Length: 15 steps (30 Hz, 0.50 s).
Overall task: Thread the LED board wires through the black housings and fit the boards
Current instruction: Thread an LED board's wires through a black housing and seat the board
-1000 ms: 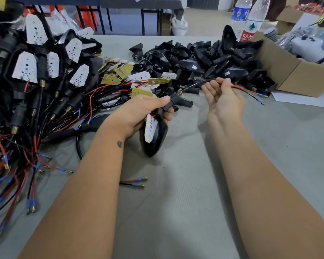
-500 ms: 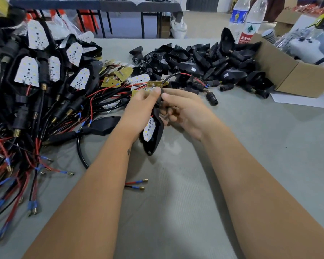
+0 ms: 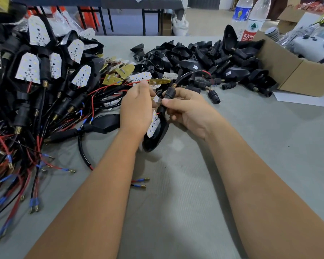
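Black plastic housing (image 3: 156,135) with a white LED board (image 3: 153,125) seated in its mouth, hanging between both hands just above the grey table (image 3: 269,146). Right hand (image 3: 191,111) curled round the ribbed black stem (image 3: 169,94) at the housing's top, thumb and fingers pinching it; sleeved black cable (image 3: 189,74) with red wire arching away beyond the knuckles. Left hand (image 3: 137,109) curled too, fingertips apparently nipping a thin red wire (image 3: 120,85) close beside the stem, though the exact grip hidden behind the fingers. Step in hand, as a guess: drawing the wires through the stem, board nearly home. Next move likely to call for a steady pull with the right hand and the board pressed flat. Counts: two hands, one housing in work, two loose crimped wire ends (image 3: 140,183) nearer than the left wrist; finished units left of the left hand and empty housings (image 3: 204,58) beyond the right too many and tangled to count; two bottles (image 3: 251,21), one cardboard box (image 3: 288,70).
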Motion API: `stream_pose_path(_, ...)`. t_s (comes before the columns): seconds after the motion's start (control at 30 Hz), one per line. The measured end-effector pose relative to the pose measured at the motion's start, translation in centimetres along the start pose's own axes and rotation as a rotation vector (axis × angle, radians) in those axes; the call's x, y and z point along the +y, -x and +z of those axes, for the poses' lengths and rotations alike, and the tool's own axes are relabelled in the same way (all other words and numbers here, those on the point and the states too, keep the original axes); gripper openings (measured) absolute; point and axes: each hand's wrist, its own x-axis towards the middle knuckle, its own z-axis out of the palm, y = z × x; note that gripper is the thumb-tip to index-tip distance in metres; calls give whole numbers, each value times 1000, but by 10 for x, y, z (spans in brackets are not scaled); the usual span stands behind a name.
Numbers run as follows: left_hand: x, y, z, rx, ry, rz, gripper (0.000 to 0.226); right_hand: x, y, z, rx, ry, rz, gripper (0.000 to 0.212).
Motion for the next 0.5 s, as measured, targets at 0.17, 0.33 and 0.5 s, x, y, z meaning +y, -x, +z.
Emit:
stream_pose_path(0.17,-3,-2,-1,14,47,-18,45,-1,3,1,-60,-37,-37,23)
stream_pose_path(0.33,1,-3,-7,-86,125,5,27,1,-4,-1,267,-125,-184,25)
stream_pose_path(0.5,-2,2,-7,-151,-96,129,15,1,-10,-13,501,-331,-244,22)
